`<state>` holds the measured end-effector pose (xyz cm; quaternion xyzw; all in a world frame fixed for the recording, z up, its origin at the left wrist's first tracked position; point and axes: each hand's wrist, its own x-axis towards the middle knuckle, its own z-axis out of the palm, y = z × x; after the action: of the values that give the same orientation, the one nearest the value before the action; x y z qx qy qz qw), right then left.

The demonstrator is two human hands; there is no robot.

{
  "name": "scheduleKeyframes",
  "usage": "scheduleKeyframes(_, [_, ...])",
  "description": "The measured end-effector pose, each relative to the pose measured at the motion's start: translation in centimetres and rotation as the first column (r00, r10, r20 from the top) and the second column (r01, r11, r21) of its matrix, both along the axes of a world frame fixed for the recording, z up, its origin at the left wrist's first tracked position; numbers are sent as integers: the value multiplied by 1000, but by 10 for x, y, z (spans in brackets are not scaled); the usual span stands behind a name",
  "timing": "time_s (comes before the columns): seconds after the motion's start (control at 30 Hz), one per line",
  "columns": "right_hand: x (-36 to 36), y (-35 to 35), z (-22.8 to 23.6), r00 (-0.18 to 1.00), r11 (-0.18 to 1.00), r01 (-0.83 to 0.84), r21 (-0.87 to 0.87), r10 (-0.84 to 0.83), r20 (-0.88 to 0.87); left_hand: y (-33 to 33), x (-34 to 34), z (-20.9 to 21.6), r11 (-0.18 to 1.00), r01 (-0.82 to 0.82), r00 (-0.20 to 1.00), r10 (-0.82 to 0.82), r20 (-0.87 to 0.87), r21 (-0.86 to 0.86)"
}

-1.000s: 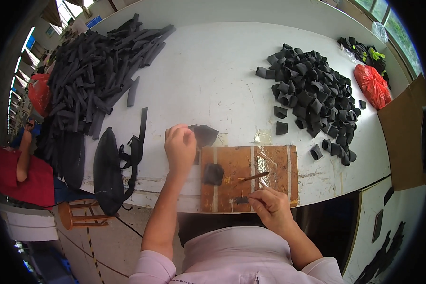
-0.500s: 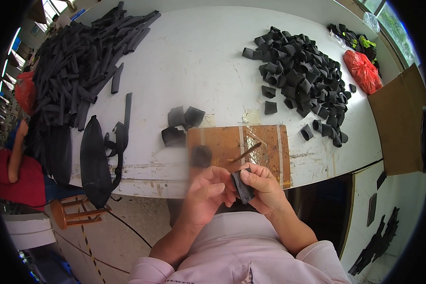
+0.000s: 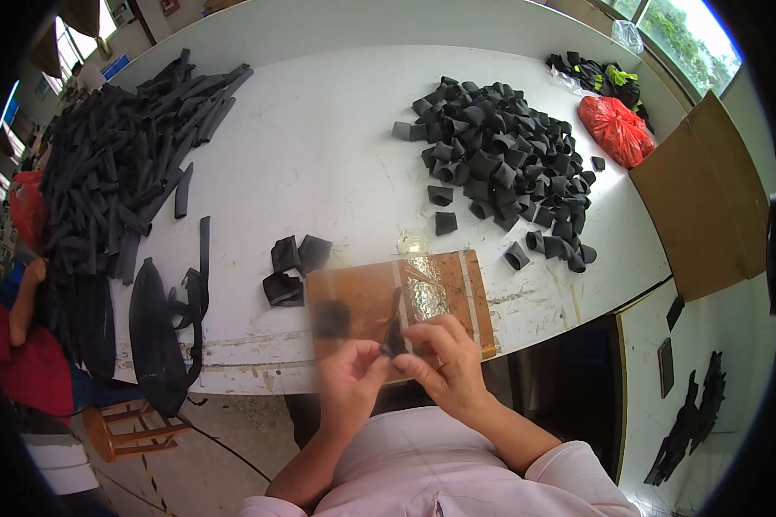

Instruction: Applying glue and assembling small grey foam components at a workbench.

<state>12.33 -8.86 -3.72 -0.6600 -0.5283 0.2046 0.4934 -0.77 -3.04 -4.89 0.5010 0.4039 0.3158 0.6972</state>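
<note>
My left hand [image 3: 352, 379] and my right hand [image 3: 446, 366] meet over the near edge of a brown board [image 3: 362, 284]. Their fingertips pinch a small black fabric piece [image 3: 394, 339], mostly hidden by the fingers and a little blurred. A thin dark stick [image 3: 397, 302] shows just beyond it on the board; whether it touches the piece I cannot tell. To the left of my fingers, a black square piece [image 3: 330, 319] lies on the board. Several short black fabric tubes [image 3: 284, 289] rest beside the board's far left corner.
Long black strips [image 3: 103, 164] are heaped at the far left. A pile of short black tubes [image 3: 500, 155] covers the far right. Near it are a red plastic bag [image 3: 615, 131] and a cardboard box [image 3: 703, 202]. A person in a red sleeve [image 3: 26, 362] is at the left, by a wooden stool [image 3: 116, 431].
Both hands have moved forward onto the board with the black piece, and the left fingers have closed on it. My view has shifted, so the table's contents appear lower and further left.
</note>
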Motion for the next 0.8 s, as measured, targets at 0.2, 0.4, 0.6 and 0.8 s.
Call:
scheduleKeyframes(0.2, [-9,8,-9,952,984,2,177,-56,301,-6,10,-5,554,40,903,336,-267,831])
scheduleKeyframes(0.4, [-5,11,-25,986,990,103,92,-114,125,8,6,8,957,-174,957,220,188,-233])
scheduleKeyframes(0.6, [11,7,-19,-57,942,-336,-17,-38,-998,6,6,9,979,-84,977,118,179,-187])
scheduleKeyframes(0.8, [14,9,12,61,919,-394,10,38,-997,6,16,12,908,-278,958,239,157,314])
